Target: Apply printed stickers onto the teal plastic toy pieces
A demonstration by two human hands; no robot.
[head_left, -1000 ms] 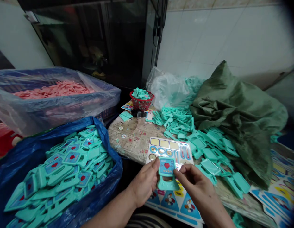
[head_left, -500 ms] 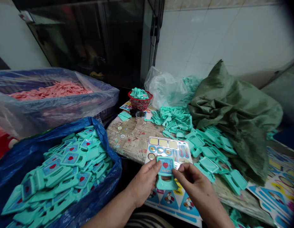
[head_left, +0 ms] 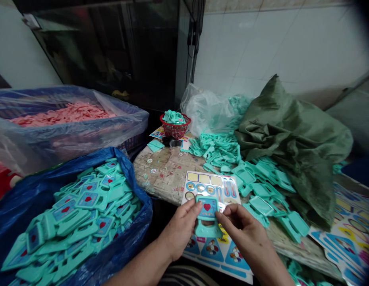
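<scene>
A teal plastic toy frame with a handle opening (head_left: 208,229) and a blue heart sticker (head_left: 207,208) on its face is between my hands, above a sticker sheet. My left hand (head_left: 184,222) grips its left edge, thumb on the upper left of the sticker. At the right edge, my right hand (head_left: 242,226) is closed, with a fingertip against the lower right corner of the sticker and the other fingers curled. Beneath lies the sticker sheet (head_left: 209,179), printed with yellow panels, round pictures, thermometers and blue triangles.
A blue bag (head_left: 129,167) at left holds many stickered teal frames (head_left: 89,200). Behind it, a plastic-lined crate (head_left: 124,123) contains pink pieces. On the worn table (head_left: 166,180) are a red basket (head_left: 176,129), a teal pile (head_left: 217,149), a green sack (head_left: 294,119) and more sticker sheets (head_left: 351,230).
</scene>
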